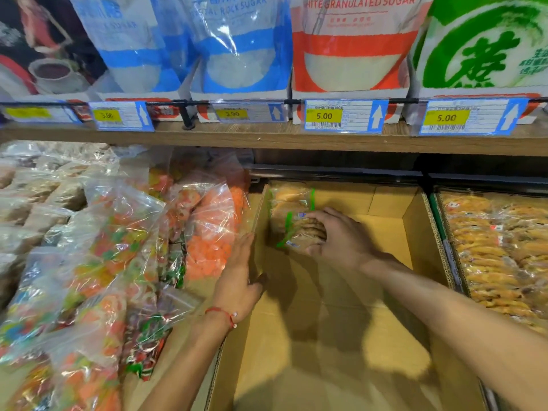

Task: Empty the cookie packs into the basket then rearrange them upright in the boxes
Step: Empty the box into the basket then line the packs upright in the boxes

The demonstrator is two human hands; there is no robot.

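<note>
A large open cardboard box [385,238] fills the middle of the view. Two clear cookie packs with green edges stand in its far left corner. My right hand [338,235] is closed on the nearer cookie pack [299,232], with the other pack [289,198] just behind it against the back wall. My left hand [240,274] lies flat against the outside of the box's left wall, thumb hooked over its rim, a red string on the wrist. A second box [436,209] on the right is packed with cookie packs [498,247].
Clear bags of coloured candy [112,256] and orange snacks [207,232] are piled to the left of the box. A wooden shelf edge [267,140] with price tags runs overhead, with sugar bags [350,43] on it.
</note>
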